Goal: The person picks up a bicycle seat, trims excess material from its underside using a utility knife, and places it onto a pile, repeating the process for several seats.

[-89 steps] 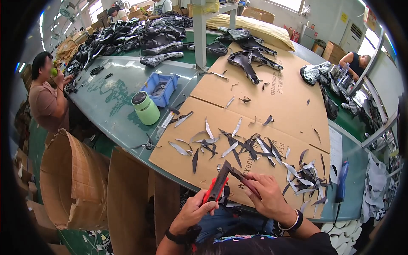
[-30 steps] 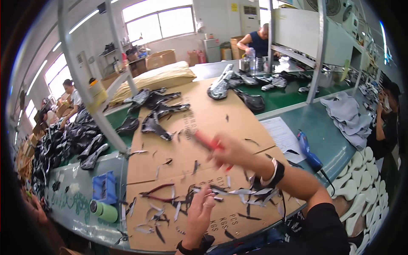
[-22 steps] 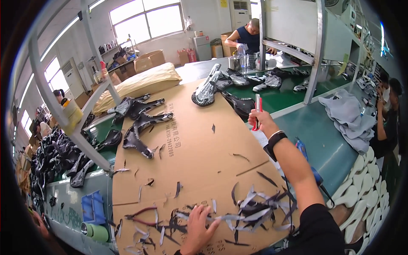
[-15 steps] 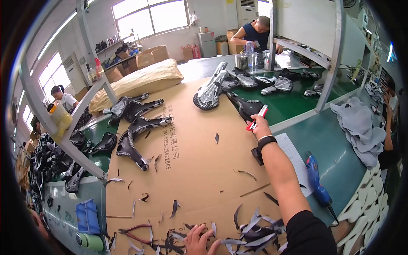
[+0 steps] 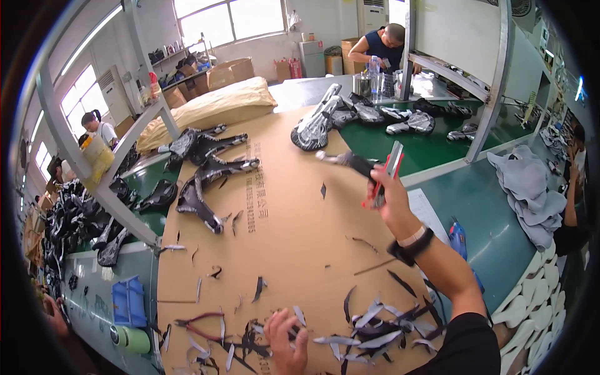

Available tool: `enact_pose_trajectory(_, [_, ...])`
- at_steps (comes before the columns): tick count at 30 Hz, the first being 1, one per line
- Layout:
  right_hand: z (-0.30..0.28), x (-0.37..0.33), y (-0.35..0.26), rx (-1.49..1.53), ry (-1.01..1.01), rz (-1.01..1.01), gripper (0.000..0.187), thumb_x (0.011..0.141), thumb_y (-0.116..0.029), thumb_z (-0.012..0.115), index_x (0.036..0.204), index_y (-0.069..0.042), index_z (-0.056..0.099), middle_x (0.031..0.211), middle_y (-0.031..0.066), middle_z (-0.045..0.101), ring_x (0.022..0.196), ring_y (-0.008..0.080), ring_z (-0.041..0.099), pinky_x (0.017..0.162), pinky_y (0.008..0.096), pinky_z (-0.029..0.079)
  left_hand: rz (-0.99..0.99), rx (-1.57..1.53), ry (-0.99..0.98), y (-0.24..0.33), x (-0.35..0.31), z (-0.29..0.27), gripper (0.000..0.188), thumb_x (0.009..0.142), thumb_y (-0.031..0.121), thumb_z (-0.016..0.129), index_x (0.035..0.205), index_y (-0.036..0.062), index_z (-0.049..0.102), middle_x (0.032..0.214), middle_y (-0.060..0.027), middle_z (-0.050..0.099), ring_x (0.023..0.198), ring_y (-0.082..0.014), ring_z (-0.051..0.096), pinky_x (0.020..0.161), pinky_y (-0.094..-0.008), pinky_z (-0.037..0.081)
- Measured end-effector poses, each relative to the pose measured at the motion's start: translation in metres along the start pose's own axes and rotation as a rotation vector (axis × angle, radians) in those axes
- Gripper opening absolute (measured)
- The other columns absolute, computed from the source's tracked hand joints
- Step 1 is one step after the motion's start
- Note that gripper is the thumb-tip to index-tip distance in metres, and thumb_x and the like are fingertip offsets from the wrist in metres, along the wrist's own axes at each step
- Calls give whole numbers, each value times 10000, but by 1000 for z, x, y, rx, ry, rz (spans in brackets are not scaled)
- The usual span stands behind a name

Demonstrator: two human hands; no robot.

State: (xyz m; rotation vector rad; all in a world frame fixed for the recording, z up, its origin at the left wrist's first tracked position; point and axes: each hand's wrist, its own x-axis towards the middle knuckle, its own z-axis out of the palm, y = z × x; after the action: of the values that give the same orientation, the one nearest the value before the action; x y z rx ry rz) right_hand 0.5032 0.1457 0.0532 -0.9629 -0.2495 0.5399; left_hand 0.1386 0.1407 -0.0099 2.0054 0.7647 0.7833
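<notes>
My right hand (image 5: 390, 190) is raised over the right edge of the cardboard, closed around a red-and-silver tool that looks like a utility knife (image 5: 392, 164). Against the same fingers is a black bicycle saddle (image 5: 361, 165), blurred by motion, its pale nose pointing left; the grip on it is partly hidden. Low over the front of the cardboard (image 5: 294, 219), my left hand (image 5: 286, 337) has loosely bent fingers, thumb apart, and nothing visible in it. Black and grey trimmed strips (image 5: 375, 322) lie to its right. Red-handled pliers (image 5: 203, 326) rest to its left.
Several black saddles (image 5: 209, 169) lie at the cardboard's left, more (image 5: 312, 131) at its far end. A blue tool (image 5: 458, 237) is on the right bench beside a paper sheet. A blue bin (image 5: 129, 300) and green bottle (image 5: 130, 338) stand left. Metal posts frame the bench; a person (image 5: 384, 47) works beyond.
My right hand has drawn back toward me, pulling the saddle from the far group with its nose swinging left. The knife now points upward. My left hand has curled and shifted slightly left.
</notes>
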Motion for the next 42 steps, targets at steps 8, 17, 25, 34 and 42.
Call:
enact_pose_trajectory(8, [-40, -314, 23, -645, -670, 431, 366, 868, -197, 707, 1186, -39, 620, 1001, 37, 667, 885, 104, 607, 815, 283, 486, -681, -1290, 46, 35, -18, -20, 439, 959, 277, 538, 1284, 3, 430, 1155, -117, 583, 1057, -232, 603, 948, -387, 489])
enact_pose_trajectory(17, [-64, -353, 35, -1008, -742, -67, 676, 870, -175, 694, 1417, -44, 318, 960, 142, 625, 814, 228, 626, 689, 335, 504, -486, -578, 254, -11, -103, -65, 379, 918, 115, 587, 1245, -25, 458, 1230, -143, 546, 1134, -207, 541, 986, -348, 434])
enact_pose_trajectory(25, [-57, -334, 27, -1336, -1072, -315, 783, 765, -35, 726, 1450, -103, 354, 881, 124, 612, 705, 276, 592, 567, 365, 483, 303, 485, -278, 23, -50, -82, 745, 676, 434, 805, 1221, 21, 510, 1219, -158, 529, 1147, -304, 499, 1021, -436, 315])
enact_pose_trajectory(34, [-55, -326, 33, -1507, -1101, -453, 684, 792, -82, 716, 1413, -129, 433, 809, 66, 589, 643, 216, 569, 505, 322, 456, 275, 405, -452, -5, -44, -69, 668, 616, 496, 812, 1077, 65, 594, 981, -58, 599, 959, -233, 541, 908, -380, 335])
enact_pose_trajectory(42, [-57, -377, 46, -1439, -848, -229, 749, 791, -37, 710, 1449, -136, 366, 814, 113, 583, 616, 292, 578, 516, 375, 454, 287, 388, -452, -6, -43, -68, 647, 629, 485, 805, 1072, 62, 597, 957, -61, 585, 937, -233, 533, 872, -375, 338])
